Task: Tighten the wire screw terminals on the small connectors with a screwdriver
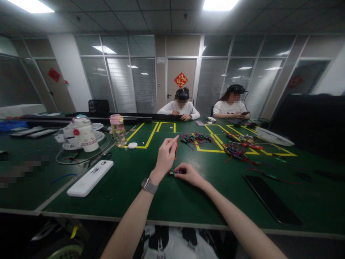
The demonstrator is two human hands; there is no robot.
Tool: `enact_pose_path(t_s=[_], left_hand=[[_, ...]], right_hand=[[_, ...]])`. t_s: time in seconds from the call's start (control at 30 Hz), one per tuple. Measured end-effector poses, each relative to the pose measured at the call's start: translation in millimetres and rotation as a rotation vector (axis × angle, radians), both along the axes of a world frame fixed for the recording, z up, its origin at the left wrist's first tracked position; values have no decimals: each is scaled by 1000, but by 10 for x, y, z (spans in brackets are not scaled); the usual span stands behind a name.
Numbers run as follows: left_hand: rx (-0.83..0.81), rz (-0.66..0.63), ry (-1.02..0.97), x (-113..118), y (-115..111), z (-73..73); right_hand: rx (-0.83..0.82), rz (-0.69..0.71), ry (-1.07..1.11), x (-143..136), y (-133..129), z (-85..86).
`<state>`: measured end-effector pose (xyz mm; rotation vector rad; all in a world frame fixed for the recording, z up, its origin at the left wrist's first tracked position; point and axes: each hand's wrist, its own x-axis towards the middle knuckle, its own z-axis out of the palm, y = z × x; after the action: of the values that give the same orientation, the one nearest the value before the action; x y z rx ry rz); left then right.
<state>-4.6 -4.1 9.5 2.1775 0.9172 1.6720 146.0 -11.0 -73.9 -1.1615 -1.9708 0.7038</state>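
Observation:
My left hand, with a watch on its wrist, is closed around a small screwdriver with an orange and dark handle. The fingers partly hide the handle. Its thin dark shaft points down to a small green circuit piece on the table. My right hand rests low on the tabletop, thumb and fingertips pinching the right end of that piece. Whether the screwdriver's tip touches it is too small to tell. Beyond my hands lies a pile of similar green pieces with red, blue and black wires.
A second wire pile lies to the right, near red-handled tools. A black phone is at front right, a white power bank at front left. A pink-lidded bottle stands farther back. Two people sit across the green table.

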Motion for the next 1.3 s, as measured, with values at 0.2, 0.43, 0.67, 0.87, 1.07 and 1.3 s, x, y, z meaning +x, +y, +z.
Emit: enact_pose_path(t_s=[0.2, 0.43, 0.67, 0.87, 1.07, 1.3], left_hand=[[-168, -226, -114, -14, 70, -11], [-158, -152, -86, -54, 63, 26], [-357, -480, -97, -137, 90, 68], [-267, -340, -56, -181, 90, 79], [-222, -349, -27, -177, 54, 112], [-374, -468, -62, -172, 68, 97]], right_hand=[[11, 15, -26, 9, 12, -1], [8, 14, -21, 7, 8, 4], [3, 18, -31, 9, -5, 31], [7, 17, -28, 16, 15, -6], [29, 19, -34, 17, 23, -16], [34, 13, -34, 16, 22, -23]])
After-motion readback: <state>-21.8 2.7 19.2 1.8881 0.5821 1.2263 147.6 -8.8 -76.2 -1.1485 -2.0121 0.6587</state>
